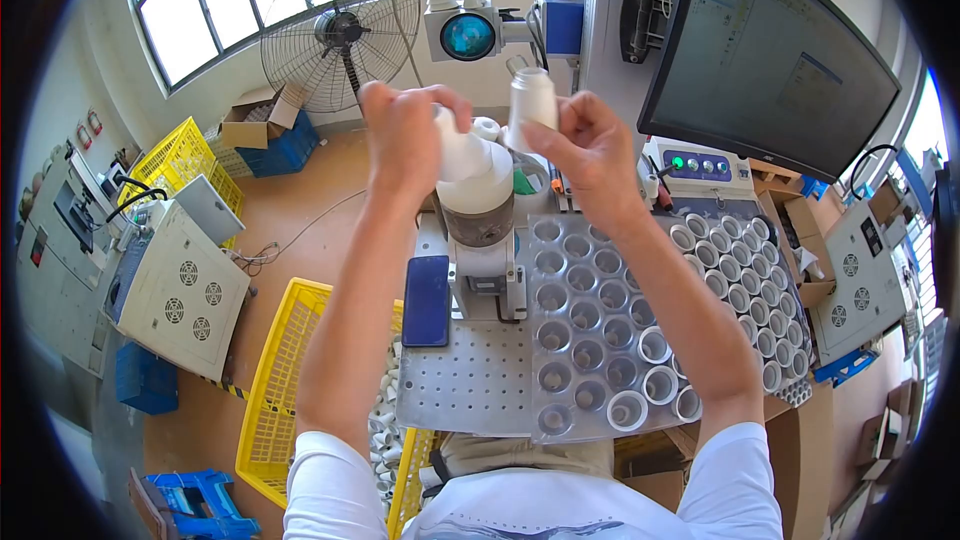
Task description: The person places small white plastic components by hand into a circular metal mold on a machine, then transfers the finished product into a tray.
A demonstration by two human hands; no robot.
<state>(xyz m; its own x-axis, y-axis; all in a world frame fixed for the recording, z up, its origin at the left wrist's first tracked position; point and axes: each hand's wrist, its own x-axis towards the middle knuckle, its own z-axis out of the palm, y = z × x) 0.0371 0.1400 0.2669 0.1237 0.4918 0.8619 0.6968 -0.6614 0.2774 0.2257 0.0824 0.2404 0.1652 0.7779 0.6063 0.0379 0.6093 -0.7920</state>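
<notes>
My left hand [405, 130] is closed on a white cup-like part [460, 150], held at the top of a white cylindrical fixture [480, 195] with a dark band. To the right, my right hand [590, 145] grips another white part with a ringed neck [532, 100], upright between thumb and fingers. Whether the left part touches the fixture is hard to tell. A laser lens [467, 36] faces me just beyond both hands. Right of the fixture, a clear tray [570, 345] has round pockets, some holding white cups [627, 409].
A blue phone [427, 302] lies on the perforated metal plate [465, 390]. A yellow crate [270, 420] and many small white parts [385, 440] are at lower left. A monitor [770, 60] hangs at upper right, above a control box [700, 165] and another filled tray [745, 280].
</notes>
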